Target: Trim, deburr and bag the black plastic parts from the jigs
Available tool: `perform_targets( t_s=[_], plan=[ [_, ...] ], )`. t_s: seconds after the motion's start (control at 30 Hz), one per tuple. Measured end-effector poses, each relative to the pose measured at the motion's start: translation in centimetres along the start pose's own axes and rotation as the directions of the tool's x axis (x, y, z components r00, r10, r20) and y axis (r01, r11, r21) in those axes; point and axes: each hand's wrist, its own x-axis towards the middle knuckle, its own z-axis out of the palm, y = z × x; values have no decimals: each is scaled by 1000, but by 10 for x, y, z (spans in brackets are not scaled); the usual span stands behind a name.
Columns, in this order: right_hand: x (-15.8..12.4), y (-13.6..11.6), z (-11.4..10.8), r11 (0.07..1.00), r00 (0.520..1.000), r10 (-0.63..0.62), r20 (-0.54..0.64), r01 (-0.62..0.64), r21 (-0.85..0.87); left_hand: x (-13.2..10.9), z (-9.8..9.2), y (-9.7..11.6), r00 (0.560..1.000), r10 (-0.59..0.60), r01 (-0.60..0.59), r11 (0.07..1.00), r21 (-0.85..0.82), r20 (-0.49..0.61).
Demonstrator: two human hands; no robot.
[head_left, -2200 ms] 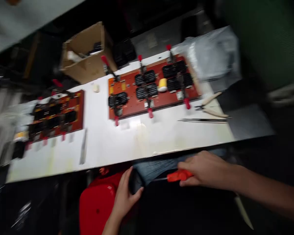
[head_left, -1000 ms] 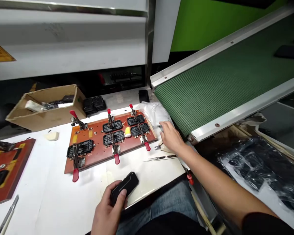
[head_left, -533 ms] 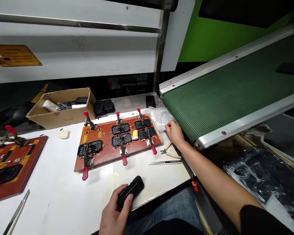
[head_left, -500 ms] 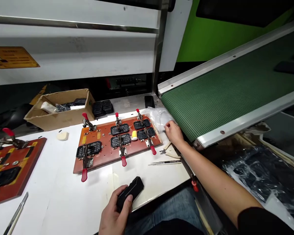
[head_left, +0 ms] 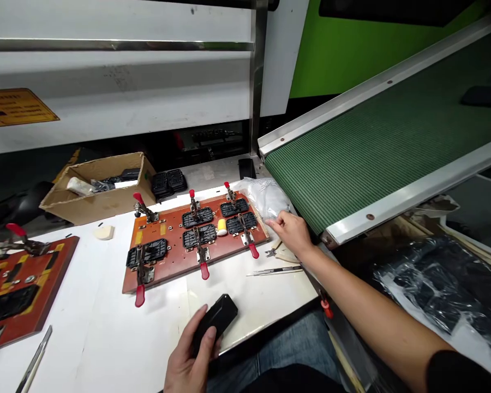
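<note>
My left hand (head_left: 190, 349) is wrapped round a black rectangular plastic case (head_left: 220, 316) above the table's front edge. At the right end of the near fixture board, my right hand (head_left: 291, 232) has its fingers curled and pinched together, with the thumb pointing left. Whatever may be in that pinch is too small or hidden to make out. Right behind the hand is a clear plastic bag (head_left: 265, 197). The brown fixture board (head_left: 175, 256) carries black plastic plates (head_left: 198, 236) under red-handled toggle clamps (head_left: 204, 270). A yellow-and-white piece (head_left: 221, 227) lies between two plates.
Cutting pliers (head_left: 284, 252) and a slim knife (head_left: 274, 271) lie below my right hand. A green conveyor belt (head_left: 372, 131) rises to the right. Behind stand a cardboard box (head_left: 94, 210) and stacked black parts (head_left: 168, 183). Another fixture board (head_left: 45, 295) is at left.
My right hand has drawn back slightly from the plastic bag, fingers still pinched. My left hand keeps hold of the black case, turned a little. The view has shifted slightly.
</note>
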Motion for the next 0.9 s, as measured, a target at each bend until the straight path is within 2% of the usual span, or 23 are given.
perform_targets(
  t_s=[0.13, 0.23, 0.33, 0.4, 0.5, 0.57, 0.63, 0.7, 0.8, 0.83, 0.9],
  plan=[
    [-69, -47, -19, 982, 980, -159, 121, 143, 126, -7, 4, 19, 987, 53, -55, 998, 13, 153],
    [-122, -75, -17, 921, 904, -331, 271, 247, 300, -11, 15, 45, 960, 111, -118, 993, 12, 259],
    [-155, -87, -7, 892, 850, -369, 375, 212, 398, -10, 26, 59, 949, 115, -117, 993, -10, 295],
    [-165, -89, -2, 882, 827, -336, 451, 108, 459, -12, 28, 58, 954, 82, -76, 997, -31, 288],
    [-170, -88, 1, 829, 782, -234, 578, -150, 539, -15, 23, 48, 964, 50, -48, 999, -14, 260],
    [-173, -87, 3, 769, 808, -65, 586, -333, 545, -17, 18, 41, 982, 45, -51, 998, 28, 186],
    [-178, -86, 8, 705, 839, 136, 527, -455, 543, -19, 16, 37, 996, 52, -56, 996, 66, 69],
    [-182, -87, 14, 660, 846, 239, 478, -502, 559, -20, 17, 34, 997, 66, -63, 994, 84, -32],
    [-183, -90, 21, 619, 850, 237, 471, -505, 601, -21, 19, 33, 994, 52, -47, 997, 57, -99],
    [-181, -91, 22, 627, 860, 235, 454, -491, 605, -21, 18, 33, 991, 35, -32, 999, 25, -127],
    [-174, -93, 21, 701, 900, 235, 367, -418, 577, -23, 11, 32, 979, -21, 4, 997, -82, -204]
  ],
)
